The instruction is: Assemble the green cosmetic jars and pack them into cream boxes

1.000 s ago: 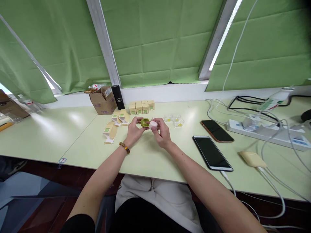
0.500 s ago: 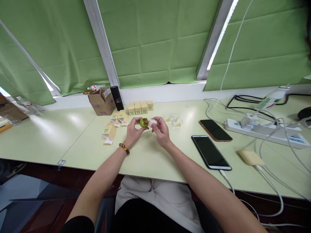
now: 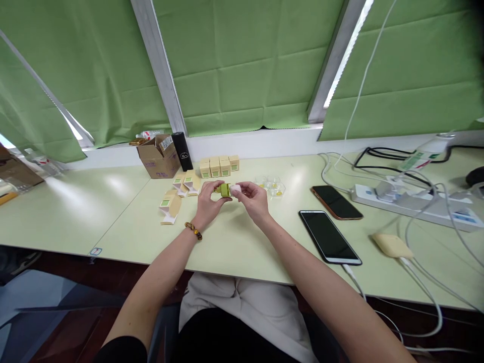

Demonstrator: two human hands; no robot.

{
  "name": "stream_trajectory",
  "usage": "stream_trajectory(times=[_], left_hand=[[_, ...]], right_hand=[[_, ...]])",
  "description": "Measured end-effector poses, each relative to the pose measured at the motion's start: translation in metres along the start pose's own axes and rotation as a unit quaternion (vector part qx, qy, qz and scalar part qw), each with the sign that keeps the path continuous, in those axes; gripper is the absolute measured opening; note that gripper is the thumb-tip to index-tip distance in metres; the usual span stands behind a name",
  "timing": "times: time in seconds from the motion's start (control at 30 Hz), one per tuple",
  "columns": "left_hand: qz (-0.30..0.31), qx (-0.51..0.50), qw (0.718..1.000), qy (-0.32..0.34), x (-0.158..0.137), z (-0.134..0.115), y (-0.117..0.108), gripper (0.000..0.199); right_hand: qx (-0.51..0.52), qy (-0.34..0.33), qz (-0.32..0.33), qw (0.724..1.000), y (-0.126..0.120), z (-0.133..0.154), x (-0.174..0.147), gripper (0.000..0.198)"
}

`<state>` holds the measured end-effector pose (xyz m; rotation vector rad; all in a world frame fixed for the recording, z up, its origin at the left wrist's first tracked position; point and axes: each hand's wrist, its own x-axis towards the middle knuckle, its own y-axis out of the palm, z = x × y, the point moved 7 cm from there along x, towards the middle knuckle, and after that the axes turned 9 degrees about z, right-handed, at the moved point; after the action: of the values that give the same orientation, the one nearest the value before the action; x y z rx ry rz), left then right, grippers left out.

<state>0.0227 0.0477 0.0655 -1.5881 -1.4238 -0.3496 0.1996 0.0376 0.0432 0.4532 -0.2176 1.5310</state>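
Observation:
Over the table, my left hand (image 3: 209,200) is closed round a small green hollow case (image 3: 225,190). My right hand (image 3: 256,201) pinches a small white rounded piece (image 3: 235,188) at the right-hand opening of the case; how far it sits inside is hard to see. Opened cream cartons (image 3: 170,206) with green labels lie left of my left hand. Beyond my hands stands a row of several closed cream boxes (image 3: 215,167). Clear plastic cups (image 3: 278,190) with yellow spots stand beyond my right hand, partly hidden by it.
Two phones, one white-framed (image 3: 329,237) and one dark (image 3: 336,202), lie to the right. Farther right are a cabled power strip (image 3: 412,205), a cream charger block (image 3: 392,245) and a spray can (image 3: 427,153). A cardboard box (image 3: 161,164) and black cylinder (image 3: 182,151) stand at the back left.
My right hand has brought the white piece left, up against the green case's opening. The case has turned slightly, so its hollow inside shows less. My left hand stays in about the same place.

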Motion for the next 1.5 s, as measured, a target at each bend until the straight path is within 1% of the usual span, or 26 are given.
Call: stream_trajectory(times=[0.17,0.37,0.53,0.67,0.8,0.97,1.13,1.23,1.33,1.43,1.5], left_hand=[[0.01,0.016,0.999,0.032,0.001,-0.006,0.0,0.044],[0.035,0.006,0.999,0.018,0.001,-0.006,0.003,0.043],[0.04,0.019,0.999,0.027,0.001,-0.006,0.004,0.043],[0.038,0.029,0.997,0.052,0.0,-0.01,0.004,0.044],[0.035,0.053,0.996,0.068,-0.001,-0.014,0.005,0.043],[0.022,0.065,0.994,0.089,-0.003,-0.016,0.007,0.044],[0.014,0.071,0.993,0.093,-0.004,-0.015,0.008,0.047],[0.016,0.071,0.994,0.078,-0.005,-0.014,0.009,0.045],[0.019,0.057,0.997,0.05,-0.005,-0.01,0.009,0.044],[0.018,0.014,1.0,-0.005,-0.004,0.002,0.01,0.044],[0.015,-0.048,0.997,-0.056,-0.002,0.014,0.012,0.045]], right_hand=[[-0.022,-0.006,0.009,1.0,0.001,0.001,-0.001,0.042],[-0.036,-0.01,0.019,0.999,0.0,0.001,-0.001,0.039],[-0.047,0.001,0.024,0.999,0.001,-0.002,0.0,0.041],[-0.043,-0.002,0.029,0.999,0.001,-0.004,0.001,0.041],[-0.05,-0.003,0.033,0.998,0.002,-0.006,0.001,0.046],[-0.058,0.002,0.026,0.998,0.002,-0.012,0.0,0.053],[-0.05,0.007,0.013,0.999,0.004,-0.017,-0.003,0.054],[-0.037,0.019,0.007,0.999,0.007,-0.018,-0.006,0.056],[-0.025,0.032,0.01,0.999,0.01,-0.017,-0.008,0.057],[-0.024,0.039,0.022,0.999,0.012,-0.015,-0.008,0.057],[-0.031,0.032,0.042,0.998,0.014,-0.012,-0.008,0.06]])
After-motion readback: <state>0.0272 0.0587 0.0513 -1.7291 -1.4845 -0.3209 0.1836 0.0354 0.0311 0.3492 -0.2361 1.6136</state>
